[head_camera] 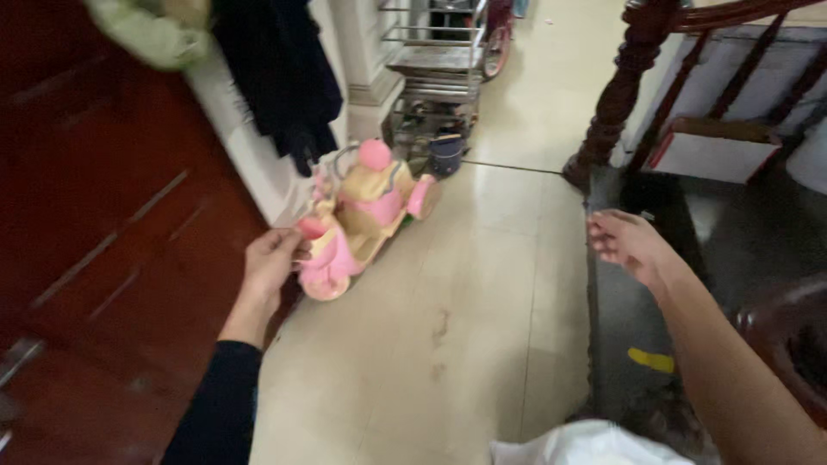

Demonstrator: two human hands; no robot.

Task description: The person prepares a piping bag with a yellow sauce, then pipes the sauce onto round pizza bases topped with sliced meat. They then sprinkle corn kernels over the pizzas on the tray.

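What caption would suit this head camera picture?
Left hand grips a pink toy ride-on car on the tiled floor; right hand hangs open.

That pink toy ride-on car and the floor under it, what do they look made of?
Pink toy ride-on car, gripped by the left hand: likely moulded plastic, smooth rounded pink and cream parts. Floor: probably glazed tile, pale, glossy, with a visible joint line.

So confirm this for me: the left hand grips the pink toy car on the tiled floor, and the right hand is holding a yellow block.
Not quite. In the head view the right hand holds nothing; it hangs open in the air, fingers spread. The rest stands: the left hand grips the pink toy car on the tiled floor.
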